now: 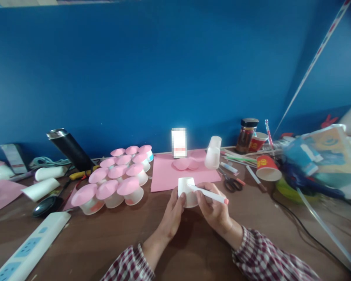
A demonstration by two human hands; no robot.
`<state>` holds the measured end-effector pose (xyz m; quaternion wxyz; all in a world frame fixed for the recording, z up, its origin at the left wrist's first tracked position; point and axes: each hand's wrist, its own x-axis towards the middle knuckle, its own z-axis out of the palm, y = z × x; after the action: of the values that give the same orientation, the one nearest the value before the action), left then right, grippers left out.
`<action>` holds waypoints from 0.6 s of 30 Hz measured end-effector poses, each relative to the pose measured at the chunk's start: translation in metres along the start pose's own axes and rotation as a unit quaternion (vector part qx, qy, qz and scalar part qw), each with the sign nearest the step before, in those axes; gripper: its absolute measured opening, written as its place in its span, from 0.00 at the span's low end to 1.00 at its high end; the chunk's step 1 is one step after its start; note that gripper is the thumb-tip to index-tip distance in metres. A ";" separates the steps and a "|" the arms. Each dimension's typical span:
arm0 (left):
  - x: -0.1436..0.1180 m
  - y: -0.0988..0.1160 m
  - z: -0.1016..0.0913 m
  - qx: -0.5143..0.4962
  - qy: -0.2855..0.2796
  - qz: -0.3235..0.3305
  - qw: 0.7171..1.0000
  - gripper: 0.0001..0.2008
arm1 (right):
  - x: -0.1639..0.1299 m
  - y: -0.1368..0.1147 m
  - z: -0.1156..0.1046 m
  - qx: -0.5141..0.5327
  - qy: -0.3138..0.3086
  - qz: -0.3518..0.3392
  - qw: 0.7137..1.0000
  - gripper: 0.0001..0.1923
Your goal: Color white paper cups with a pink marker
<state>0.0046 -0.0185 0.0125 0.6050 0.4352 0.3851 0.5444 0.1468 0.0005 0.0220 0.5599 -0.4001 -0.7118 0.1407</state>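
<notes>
A plain white paper cup (185, 186) is steadied by my left hand (173, 210), whose fingers and thumb close round its left side. My right hand (215, 210) grips a white marker pen (209, 194) with a pinkish-red end, its tip at the cup's wall; any mark there is too small to make out. Just behind lies a pink paper sheet (162, 169) bearing pink paper pieces (181, 164) and a pair of white cups (213, 157). Left of my hands stand several cups topped with shallow pink paper cones (128, 185).
Scissors (233, 184), a capped marker (228, 168), a red paper cup (267, 168) and a dark-lidded jar (247, 136) are on the right. At left are a power strip (32, 244), a mouse (48, 206) and a leaning black flask (71, 150). A blue wall (134, 70) rises behind.
</notes>
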 end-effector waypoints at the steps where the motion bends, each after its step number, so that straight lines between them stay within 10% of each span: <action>1: 0.000 0.000 0.000 -0.003 -0.006 -0.001 1.000 0.24 | 0.000 0.000 0.000 -0.002 0.003 -0.003 1.000 0.04; 18: 0.002 -0.005 -0.002 0.016 0.004 0.014 1.000 0.27 | 0.000 -0.001 0.000 -0.004 -0.006 0.002 1.000 0.04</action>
<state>0.0041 -0.0167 0.0073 0.5891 0.4479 0.3898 0.5480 0.1467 0.0001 0.0227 0.5535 -0.4028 -0.7150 0.1416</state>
